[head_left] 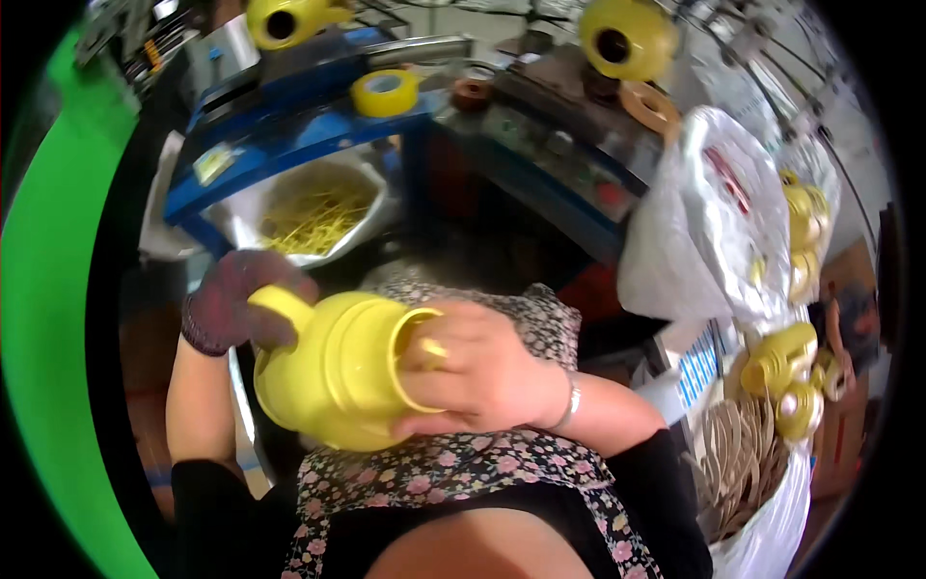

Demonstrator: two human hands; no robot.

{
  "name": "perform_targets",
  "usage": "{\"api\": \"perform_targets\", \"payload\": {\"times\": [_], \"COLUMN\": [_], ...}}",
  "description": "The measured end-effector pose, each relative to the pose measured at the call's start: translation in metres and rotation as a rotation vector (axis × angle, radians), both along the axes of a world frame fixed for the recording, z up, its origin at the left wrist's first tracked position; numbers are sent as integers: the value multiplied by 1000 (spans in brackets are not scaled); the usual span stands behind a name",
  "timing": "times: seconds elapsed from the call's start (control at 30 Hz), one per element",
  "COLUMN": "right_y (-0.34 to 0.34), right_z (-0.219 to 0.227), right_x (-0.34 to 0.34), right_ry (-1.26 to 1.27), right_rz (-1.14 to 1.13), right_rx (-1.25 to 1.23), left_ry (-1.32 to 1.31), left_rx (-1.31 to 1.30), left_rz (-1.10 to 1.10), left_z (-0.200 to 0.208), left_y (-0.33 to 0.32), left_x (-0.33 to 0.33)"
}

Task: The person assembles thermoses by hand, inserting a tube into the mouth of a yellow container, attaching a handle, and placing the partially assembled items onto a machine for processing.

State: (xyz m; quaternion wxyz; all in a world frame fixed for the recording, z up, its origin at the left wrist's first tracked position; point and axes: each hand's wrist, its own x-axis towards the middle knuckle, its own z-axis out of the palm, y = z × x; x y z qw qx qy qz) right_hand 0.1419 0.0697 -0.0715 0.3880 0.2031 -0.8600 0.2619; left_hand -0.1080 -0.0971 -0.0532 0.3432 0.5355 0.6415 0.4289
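A yellow plastic jug (338,372) lies tilted on its side above my lap, its wide round mouth turned to the right. My left hand (241,301), in a dark knitted glove, is closed around the jug's handle. At the mouth, my bare right hand (477,367) has its fingers curled into the opening, with the thumb low on the outside of the rim. A small yellow bit (434,349) shows by those fingers; whether it is loose or part of the jug I cannot tell. The fingertips inside are hidden.
Ahead stands a blue metal bench (309,135) bearing a roll of yellow tape (386,93). Beneath it, a white bag (371,217) holds yellow plastic strips. More yellow jugs (632,41) sit at the back and right. A plastic-covered sack (675,232) stands right, near brown rings (733,458).
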Motion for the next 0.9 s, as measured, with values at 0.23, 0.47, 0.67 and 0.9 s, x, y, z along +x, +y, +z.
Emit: {"api": "perform_targets", "payload": {"times": [0.23, 0.47, 0.67, 0.9], "right_y": [22, 111, 95, 98], "right_z": [-20, 17, -31, -102], "right_x": [16, 72, 57, 33], "right_ry": [-110, 89, -667, -633], "right_rz": [34, -577, -511, -678], "right_rx": [30, -401, -317, -568], "left_ry": [404, 602, 978, 1104], "left_rx": [158, 262, 446, 223], "left_rz": [5, 326, -66, -51], "left_z": [-7, -11, -35, -50], "left_y": [15, 18, 51, 53], "left_x": [6, 18, 97, 134]}}
